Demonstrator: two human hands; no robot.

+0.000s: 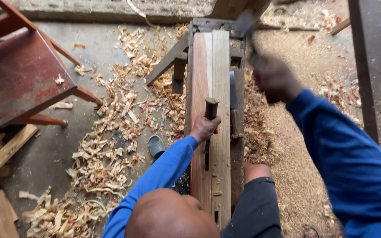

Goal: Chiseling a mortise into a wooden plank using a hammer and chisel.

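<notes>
On the pale plank (220, 88), left hand (203, 128) grips a dark chisel (211, 108); blurred right hand (273, 79) clutches a hammer (248, 31).

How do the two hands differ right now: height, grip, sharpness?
The left hand sits low on the wooden beam, while the right hand is raised above and beside it. The left hand grips a chisel standing upright; the right hand holds a hammer angled up and away. The left hand is sharp in the picture; the right hand is motion-blurred. Both are closed on a tool and come from blue sleeves.
</notes>
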